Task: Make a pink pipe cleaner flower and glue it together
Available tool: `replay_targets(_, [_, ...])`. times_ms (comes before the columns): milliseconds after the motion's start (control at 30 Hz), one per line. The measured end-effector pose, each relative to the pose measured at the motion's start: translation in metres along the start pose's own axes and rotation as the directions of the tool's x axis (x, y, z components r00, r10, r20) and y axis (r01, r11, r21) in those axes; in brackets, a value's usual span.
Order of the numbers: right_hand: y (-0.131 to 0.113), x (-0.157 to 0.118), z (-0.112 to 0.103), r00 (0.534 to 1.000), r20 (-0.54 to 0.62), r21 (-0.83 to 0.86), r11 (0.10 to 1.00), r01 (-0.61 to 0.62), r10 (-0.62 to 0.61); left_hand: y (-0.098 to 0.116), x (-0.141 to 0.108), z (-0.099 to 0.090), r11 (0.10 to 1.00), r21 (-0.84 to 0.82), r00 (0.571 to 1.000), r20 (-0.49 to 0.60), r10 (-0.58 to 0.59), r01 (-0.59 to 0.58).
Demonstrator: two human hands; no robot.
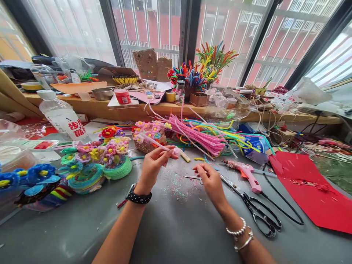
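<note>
Between the thumb and fingers of my left hand (155,163) is a pale pink pipe cleaner (154,140), its long end pointing up and left. A small curled pink tuft (177,151) shows at its other end, by my fingertips. My right hand (210,181) hovers low over the table with its fingers curled together. Small scissors (192,177) point left from beneath it, their handles partly hidden. Whether my fingers grip them, I cannot tell. Just beyond both hands lies a bundle of pink pipe cleaners (196,135).
Large black-handled scissors (255,211), a pink glue gun (249,176) with its cord, and red sheets (310,187) lie right. Pipe-cleaner flower baskets (88,176) and a bottle (63,117) stand left. Glitter bits (180,185) dot the grey table (176,234). A cluttered ledge (148,110) runs behind.
</note>
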State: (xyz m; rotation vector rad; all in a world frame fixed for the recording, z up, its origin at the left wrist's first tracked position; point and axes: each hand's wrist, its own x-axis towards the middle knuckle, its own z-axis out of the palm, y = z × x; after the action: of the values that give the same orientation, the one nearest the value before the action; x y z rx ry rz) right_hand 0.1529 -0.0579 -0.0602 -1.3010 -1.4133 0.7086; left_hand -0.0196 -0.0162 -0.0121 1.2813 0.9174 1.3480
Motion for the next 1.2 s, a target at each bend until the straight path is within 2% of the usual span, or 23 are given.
replay_targets(67, [0.006, -0.003, -0.021, 0.998, -0.047, -0.066, 0.997, 0.028, -0.032, -0.001, 0.000, 0.001, 1.000, 0.023, 1.000, 0.029, 0.011, -0.011])
replay_targets(133, [0.011, -0.003, -0.038, 0.990, -0.073, -0.205, 0.974, 0.101, -0.118, -0.001, 0.000, 0.001, 0.999, 0.044, 0.998, 0.063, 0.007, -0.010])
replay_targets(200, [0.014, -0.002, -0.047, 0.979, 0.007, -0.385, 0.903, 0.192, -0.205, -0.001, -0.001, 0.002, 0.998, 0.066, 0.997, 0.080, -0.006, 0.001])
replay_targets(267, [0.017, -0.001, -0.050, 0.965, 0.143, -0.534, 0.804, 0.261, -0.219, 0.000, -0.001, 0.003, 0.997, 0.074, 0.997, 0.081, -0.017, 0.011])
replay_targets(367, [0.017, 0.002, -0.046, 0.949, 0.294, -0.664, 0.689, 0.291, -0.117, 0.000, -0.001, 0.005, 0.997, 0.079, 0.996, 0.078, -0.032, 0.026])
replay_targets(467, [0.014, 0.006, -0.041, 0.924, 0.383, -0.740, 0.604, 0.297, 0.015, -0.002, 0.000, 0.005, 0.994, 0.110, 0.998, 0.060, -0.021, 0.015])
replay_targets(600, [0.005, 0.013, -0.037, 0.892, 0.426, -0.808, 0.507, 0.299, 0.152, -0.009, 0.003, 0.004, 0.994, 0.113, 0.999, 0.037, -0.015, 0.010])
replay_targets(700, [0.000, 0.013, -0.036, 0.876, 0.428, -0.840, 0.458, 0.292, 0.225, -0.010, 0.004, 0.004, 0.998, 0.032, 0.999, 0.008, -0.051, 0.051])
replay_targets(767, [-0.001, 0.010, -0.036, 0.873, 0.425, -0.836, 0.473, 0.277, 0.240, -0.009, 0.005, 0.003, 0.993, -0.045, 0.994, -0.002, -0.108, 0.108])
replay_targets(867, [0.002, 0.005, -0.037, 0.912, 0.360, -0.759, 0.630, 0.164, 0.198, -0.005, 0.005, 0.002, 0.953, -0.202, 0.973, 0.002, -0.230, 0.225])
replay_targets(967, [0.006, 0.003, -0.039, 0.965, 0.228, -0.556, 0.831, 0.019, 0.130, -0.004, 0.005, 0.001, 0.896, -0.336, 0.952, 0.007, -0.305, 0.290])
replay_targets(1067, [0.008, 0.004, -0.038, 0.981, 0.155, -0.246, 0.966, -0.080, 0.121, -0.006, 0.005, 0.003, 0.863, -0.392, 0.942, 0.031, -0.335, 0.319])
replay_targets(1133, [0.007, 0.003, -0.035, 0.974, 0.136, -0.023, 0.984, -0.177, 0.179, -0.008, 0.004, 0.006, 0.851, -0.408, 0.938, 0.044, -0.344, 0.331])
replay_targets(1200, [0.006, 0.000, -0.028, 0.953, 0.154, 0.164, 0.944, -0.285, 0.261, -0.010, 0.002, 0.011, 0.843, -0.417, 0.935, 0.058, -0.349, 0.340])
